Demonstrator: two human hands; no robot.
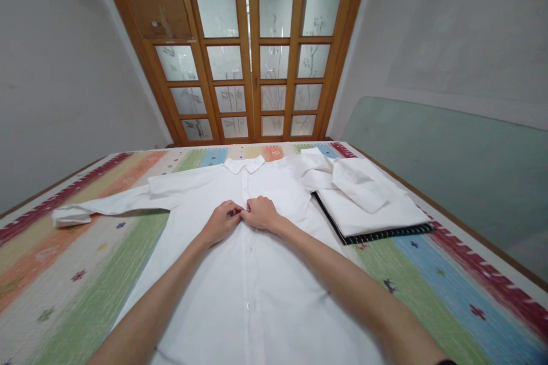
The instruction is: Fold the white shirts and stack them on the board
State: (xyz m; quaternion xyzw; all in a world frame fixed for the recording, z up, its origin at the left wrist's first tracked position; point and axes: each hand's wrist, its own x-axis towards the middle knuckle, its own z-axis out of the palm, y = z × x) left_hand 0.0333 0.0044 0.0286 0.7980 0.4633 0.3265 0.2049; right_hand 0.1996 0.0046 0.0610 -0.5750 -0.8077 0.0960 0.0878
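Observation:
A white long-sleeved shirt (205, 291) lies front side up, its collar (245, 164) pointing away from me. Both of my hands meet at its front placket, a short way below the collar. With bent fingers, my left hand (221, 221) pinches the placket from the left. From the other side my right hand (260, 213) pinches the same spot, thumb and fingers closed on the cloth. Any button between the fingertips is hidden. One sleeve (115, 202) stretches out to the left; the other sleeve (355, 179) lies bunched at the right.
Under the right sleeve is a stack of folded white cloth (377, 214) on a black striped cloth (389, 234). A colourful striped cover (64, 274) spreads beneath everything. At the right edge stands a pale green panel (428, 154); wooden glazed doors (252, 57) are at the back.

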